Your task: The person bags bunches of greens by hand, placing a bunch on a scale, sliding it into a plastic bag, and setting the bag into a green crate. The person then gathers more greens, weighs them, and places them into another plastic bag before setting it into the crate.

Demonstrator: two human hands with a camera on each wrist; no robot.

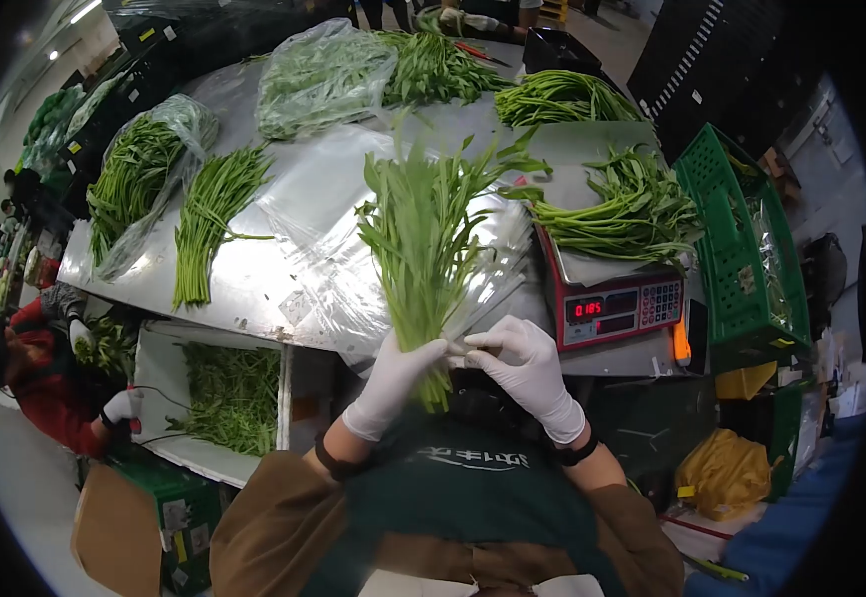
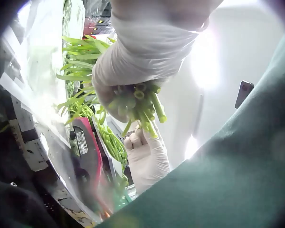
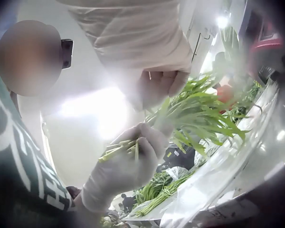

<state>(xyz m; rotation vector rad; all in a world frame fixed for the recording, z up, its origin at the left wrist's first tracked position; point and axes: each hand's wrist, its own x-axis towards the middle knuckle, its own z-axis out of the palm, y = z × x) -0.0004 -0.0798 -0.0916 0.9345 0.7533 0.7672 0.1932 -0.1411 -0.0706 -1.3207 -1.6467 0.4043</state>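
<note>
Bright overhead light sheens the desk beyond your left hand and right hand; fisheye blackens the head view's corners; backlight whites out both blurred wrist views.

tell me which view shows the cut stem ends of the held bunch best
The left wrist view: the cut stem ends face the camera, sticking out under the left hand. The head view shows only the leafy bunch, ends hidden. The right wrist view shows them side-on and blurred.
</note>
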